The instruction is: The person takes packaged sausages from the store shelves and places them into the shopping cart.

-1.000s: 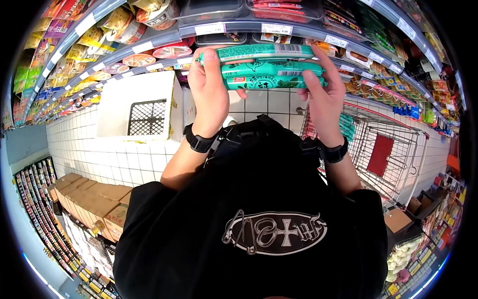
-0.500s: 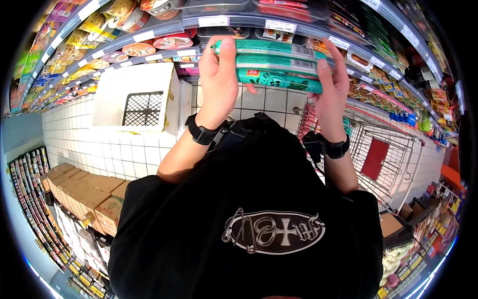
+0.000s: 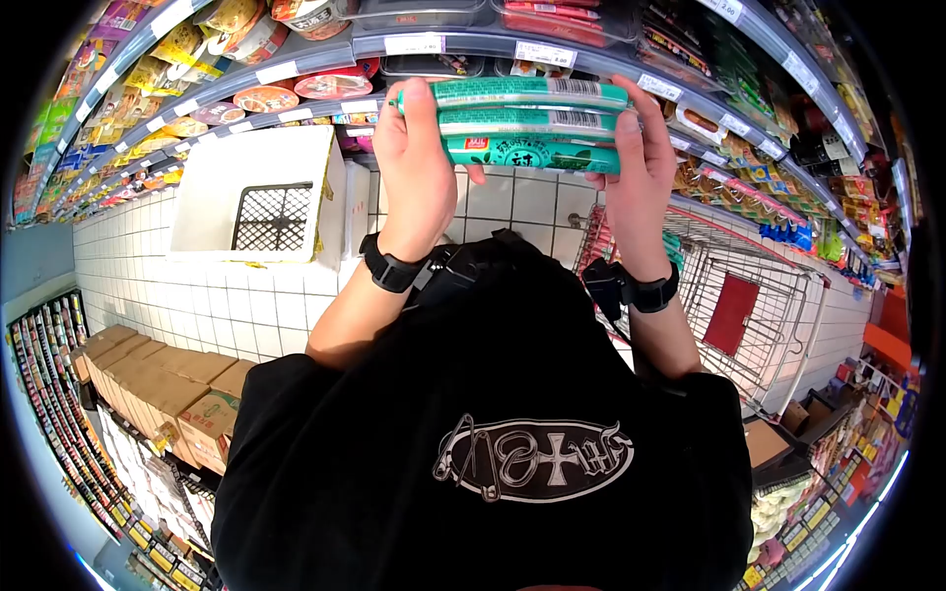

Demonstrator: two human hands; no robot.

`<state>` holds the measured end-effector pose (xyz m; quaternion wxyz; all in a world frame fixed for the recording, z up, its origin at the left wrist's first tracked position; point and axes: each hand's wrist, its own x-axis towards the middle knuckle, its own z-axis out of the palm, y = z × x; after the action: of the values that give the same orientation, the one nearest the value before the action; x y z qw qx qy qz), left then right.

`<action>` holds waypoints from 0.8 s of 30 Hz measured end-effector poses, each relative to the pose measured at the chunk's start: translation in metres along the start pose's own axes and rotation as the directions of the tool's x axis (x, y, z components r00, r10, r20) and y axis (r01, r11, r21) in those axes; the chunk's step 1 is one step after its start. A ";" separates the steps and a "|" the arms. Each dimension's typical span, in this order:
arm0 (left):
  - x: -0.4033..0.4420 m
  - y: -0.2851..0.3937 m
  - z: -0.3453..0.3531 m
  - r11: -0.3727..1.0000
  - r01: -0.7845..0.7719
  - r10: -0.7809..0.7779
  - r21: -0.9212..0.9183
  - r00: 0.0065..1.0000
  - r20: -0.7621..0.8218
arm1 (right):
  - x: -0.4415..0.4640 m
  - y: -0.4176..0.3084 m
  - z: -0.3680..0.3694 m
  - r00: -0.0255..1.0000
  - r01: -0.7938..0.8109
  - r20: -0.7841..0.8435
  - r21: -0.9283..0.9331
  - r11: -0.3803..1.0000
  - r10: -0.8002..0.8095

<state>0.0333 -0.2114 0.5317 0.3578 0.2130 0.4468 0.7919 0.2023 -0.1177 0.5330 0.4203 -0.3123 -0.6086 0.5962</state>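
Observation:
Three green-wrapped sausages [image 3: 532, 122] lie side by side in a row between my two hands. A red logo shows on the lowest one, and barcodes show on the upper two. My left hand [image 3: 416, 158] grips their left ends, thumb on top. Around their right ends my right hand [image 3: 641, 163] is closed, with its thumb along the near side. Both hands hold the row in front of the lower shelf [image 3: 463, 46], and the undersides of the sausages are hidden.
Shelves of cup noodles [image 3: 264, 96] and packets curve across the back. A white bin [image 3: 212, 187] with a black grid stands at left, a wire shopping cart [image 3: 754, 286] at right. Cardboard boxes [image 3: 172, 384] are stacked behind on the left.
Both hands and the sausages have shifted slightly left in view. The sausages sit more level and their barcodes show more clearly. The grip is the same.

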 end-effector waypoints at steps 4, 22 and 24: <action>0.000 0.003 0.002 1.000 0.029 -0.030 0.005 0.999 0.044 | 0.001 -0.009 0.007 0.998 -0.018 -0.060 0.034 0.999 0.020; -0.007 0.018 -0.006 0.993 -0.003 -0.005 0.118 0.998 0.069 | 0.004 -0.013 0.013 1.000 -0.004 -0.006 0.004 1.000 0.004; -0.007 0.020 -0.005 0.989 0.001 -0.012 0.146 0.997 0.081 | 0.003 -0.012 0.013 1.000 0.009 -0.011 0.018 1.000 -0.009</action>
<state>0.0271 -0.2262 0.5463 0.3618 0.2692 0.4891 0.7466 0.1910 -0.1226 0.5464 0.4293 -0.3089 -0.6022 0.5980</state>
